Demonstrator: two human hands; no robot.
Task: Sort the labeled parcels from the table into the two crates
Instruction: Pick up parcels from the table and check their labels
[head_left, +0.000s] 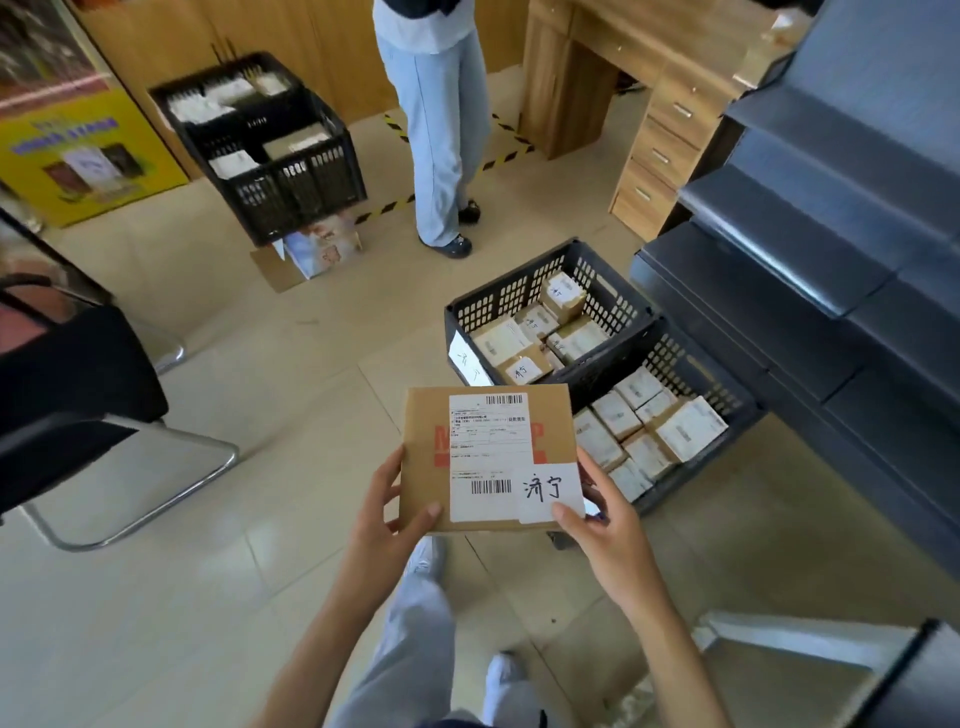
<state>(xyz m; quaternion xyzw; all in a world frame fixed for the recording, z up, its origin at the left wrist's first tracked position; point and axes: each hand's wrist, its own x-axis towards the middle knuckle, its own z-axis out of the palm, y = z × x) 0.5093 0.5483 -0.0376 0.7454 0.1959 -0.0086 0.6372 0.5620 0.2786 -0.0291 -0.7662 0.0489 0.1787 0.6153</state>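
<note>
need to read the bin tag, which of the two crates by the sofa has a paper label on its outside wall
The farther crate: a handwritten white label sticks to its near-left wall. The nearer crate shows none.

Matt brown cardboard for the parcel (426, 457), with a smooth white paper label (491, 457) stuck on. Dark perforated plastic for the two crates (519, 296) beside it and the far crate (291, 187). Glossy, smooth beige tile on the floor (270, 364). Wood-grain, satin finish on the desk (670, 119), small metal drawer handles (681, 110). Shiny metal tube under the chair (156, 514).
</note>
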